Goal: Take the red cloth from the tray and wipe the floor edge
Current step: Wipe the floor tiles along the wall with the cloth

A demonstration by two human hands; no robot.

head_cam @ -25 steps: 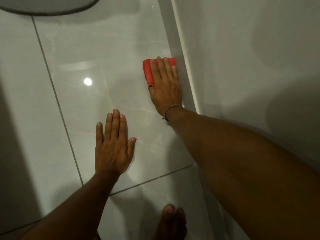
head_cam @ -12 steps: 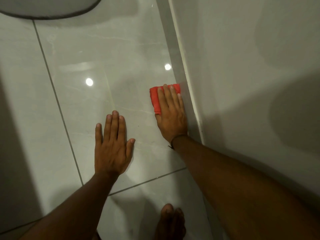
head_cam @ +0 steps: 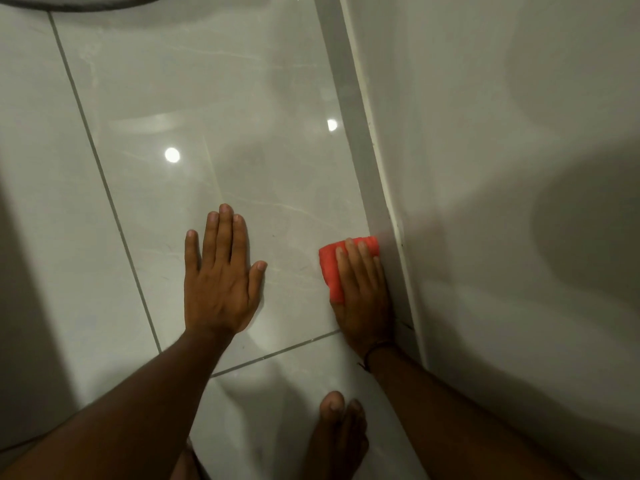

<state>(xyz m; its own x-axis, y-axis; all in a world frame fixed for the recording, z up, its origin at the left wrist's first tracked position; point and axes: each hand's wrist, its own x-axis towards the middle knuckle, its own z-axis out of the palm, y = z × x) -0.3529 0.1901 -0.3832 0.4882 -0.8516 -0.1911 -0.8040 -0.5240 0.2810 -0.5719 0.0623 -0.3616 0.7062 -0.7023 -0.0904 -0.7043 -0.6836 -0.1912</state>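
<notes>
Right of centre in the frame, the cloth (head_cam: 331, 270) lies folded on the floor (head_cam: 221, 140), its right end touching the edge (head_cam: 377, 202) strip below the wall (head_cam: 502, 168). The right hand (head_cam: 362, 292) presses flat on it, fingers spread over the fabric rather than clenched. The left hand (head_cam: 221, 275) rests released, palm down, left of it. Wiping looks under way; the next stroke calls for steady pressure along the strip. The cloth's long axis runs roughly toward the frame's top, parallel to the edge.
</notes>
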